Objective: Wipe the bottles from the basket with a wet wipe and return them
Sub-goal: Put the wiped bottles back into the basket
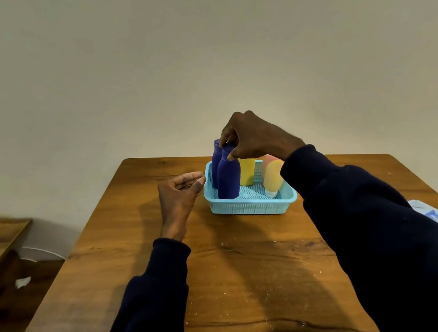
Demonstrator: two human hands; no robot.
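Two dark blue bottles stand upright at the left end of the light blue basket [252, 207], which sits on the wooden table [242, 276]. The right hand [256, 137] reaches down from above, and its fingers [232, 156] pinch the cap of the front blue bottle [228, 178]; the rear blue bottle [215, 160] stands touching behind it. The left hand [179, 194] hovers just beside the basket's left rim, fingers loosely curled and holding nothing. A yellow bottle [247, 171] and a leaning orange bottle [272, 177] share the basket. No label or writing can be read.
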